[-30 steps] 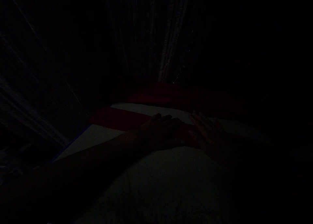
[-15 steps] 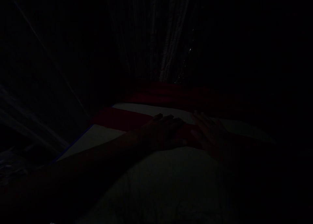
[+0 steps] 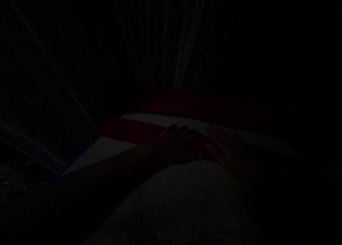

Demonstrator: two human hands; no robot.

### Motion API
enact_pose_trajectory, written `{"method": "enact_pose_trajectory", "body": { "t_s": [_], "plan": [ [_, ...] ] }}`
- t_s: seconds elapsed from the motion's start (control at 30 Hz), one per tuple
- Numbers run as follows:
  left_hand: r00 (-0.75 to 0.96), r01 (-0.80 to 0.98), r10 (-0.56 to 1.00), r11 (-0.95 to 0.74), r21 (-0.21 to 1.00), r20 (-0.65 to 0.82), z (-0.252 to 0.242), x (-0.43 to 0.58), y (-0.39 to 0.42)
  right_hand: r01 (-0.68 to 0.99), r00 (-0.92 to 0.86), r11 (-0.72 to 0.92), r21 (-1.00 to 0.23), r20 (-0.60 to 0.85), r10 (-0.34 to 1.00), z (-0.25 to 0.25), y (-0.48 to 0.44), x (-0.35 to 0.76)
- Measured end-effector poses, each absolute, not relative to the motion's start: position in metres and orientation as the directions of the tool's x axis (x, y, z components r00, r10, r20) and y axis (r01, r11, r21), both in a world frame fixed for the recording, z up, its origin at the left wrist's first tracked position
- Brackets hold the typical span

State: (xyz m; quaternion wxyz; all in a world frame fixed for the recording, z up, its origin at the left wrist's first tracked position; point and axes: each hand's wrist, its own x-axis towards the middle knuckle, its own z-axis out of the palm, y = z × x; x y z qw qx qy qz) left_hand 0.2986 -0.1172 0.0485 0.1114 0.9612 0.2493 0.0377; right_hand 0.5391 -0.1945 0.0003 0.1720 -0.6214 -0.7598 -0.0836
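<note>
In very dim light a pale cloth (image 3: 184,188) with a dark red band (image 3: 133,129) lies spread before me. My left hand (image 3: 179,143) rests flat across the band, palm down, fingers stretched out to the right. Just right of it, my right hand (image 3: 227,147) lies with fingers extended, pointing up and to the left over the band and the pale stripe. A small gap separates the two hands. Neither holds anything. The right forearm is lost in darkness.
Behind the cloth runs a dark red fabric (image 3: 173,104) strip. Further back hang faint vertical strands (image 3: 181,60), perhaps a curtain. A blue edge (image 3: 80,156) borders the cloth on the left. Pale, unclear shapes (image 3: 13,177) sit at the lower left.
The picture is darker and grainier now. My right hand has shifted slightly left, nearer the left hand; the left hand is almost unmoved.
</note>
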Motion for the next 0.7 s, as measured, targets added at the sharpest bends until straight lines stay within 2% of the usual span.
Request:
{"method": "enact_pose_trajectory", "body": {
  "t_s": [0.1,0.2,0.33,0.47,0.6,0.7],
  "plan": [
    [0.877,0.465,0.481,-0.851,0.243,0.007,0.0494,0.2983,-0.1179,0.976,-0.167,0.209,-0.056,0.417,0.893,0.0011,-0.1949,0.5363],
    [0.864,0.489,0.503,-0.837,0.246,-0.006,0.0511,0.2987,-0.1189,0.976,-0.176,0.208,-0.057,0.347,0.921,0.0041,-0.1948,0.5339],
    [0.869,0.477,0.495,-0.838,0.263,0.0,0.052,0.2985,-0.1187,0.982,-0.133,0.178,-0.069,0.419,0.898,0.0094,-0.1952,0.5332],
    [0.866,0.482,0.499,-0.836,0.264,0.0,0.051,0.2978,-0.1179,0.976,-0.174,0.204,-0.069,0.312,0.934,0.0078,-0.1954,0.5345],
    [0.864,0.488,0.503,-0.835,0.254,-0.007,0.0506,0.2979,-0.1177,0.982,-0.134,0.172,-0.072,0.367,0.921,0.0048,-0.1947,0.535],
    [0.867,0.482,0.498,-0.843,0.239,0.009,0.0495,0.298,-0.117,0.979,-0.168,0.195,-0.055,0.315,0.934,0.0049,-0.1944,0.534]
  ]
}}
